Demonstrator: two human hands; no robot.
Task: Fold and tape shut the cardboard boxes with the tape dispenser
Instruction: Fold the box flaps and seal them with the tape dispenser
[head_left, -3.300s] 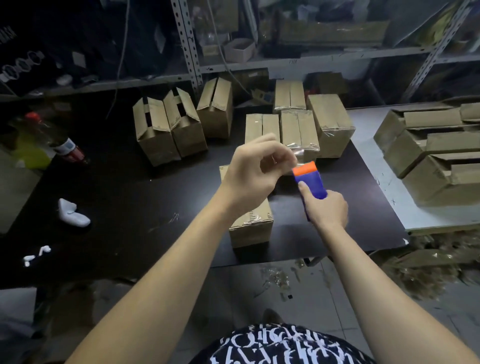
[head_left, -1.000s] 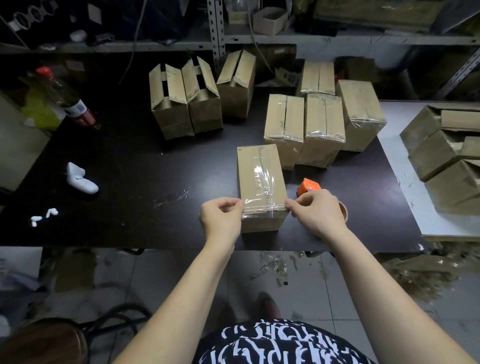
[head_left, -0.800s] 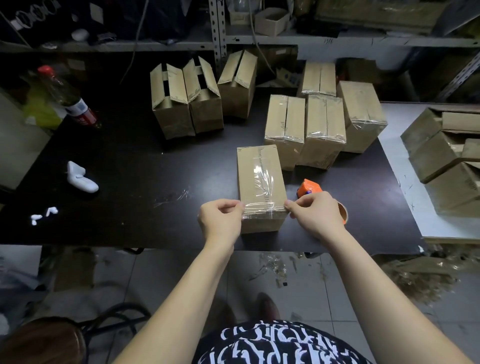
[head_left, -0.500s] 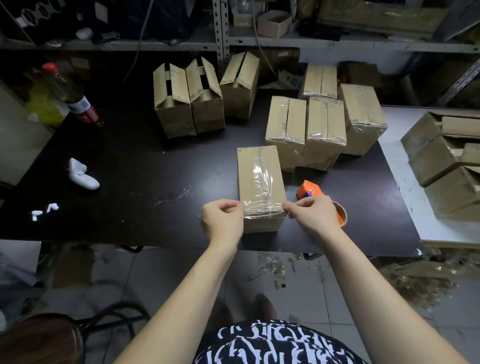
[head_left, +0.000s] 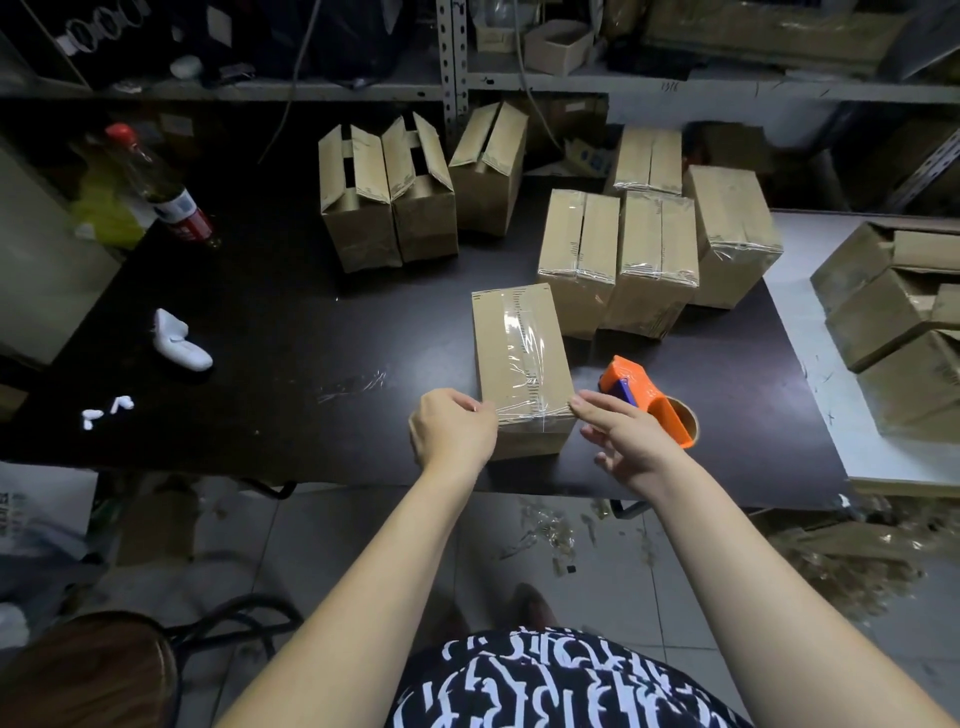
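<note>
A closed cardboard box (head_left: 519, 353) lies lengthwise near the front edge of the dark table (head_left: 291, 374), with clear tape along its top seam and a strip across its near end. My left hand (head_left: 452, 434) has curled fingers and pinches the tape strip's end at the box's near left edge. My right hand (head_left: 626, 441) is at the near right corner with fingers spread; only the index fingertip touches the box. The orange and blue tape dispenser (head_left: 649, 395) lies on the table just behind my right hand, held by neither hand.
Three taped boxes (head_left: 654, 260) stand behind the front box, with another behind them. Untaped boxes with loose flaps (head_left: 384, 197) stand at the back left. A bottle (head_left: 161, 187), a white object (head_left: 182, 343) and earbuds (head_left: 106, 413) are on the left. More boxes (head_left: 893, 301) sit on the white table at right.
The dispenser has been put down beside the box and a strip laid across its near end. In the last half second my right hand let go of the tape and spread its fingers.
</note>
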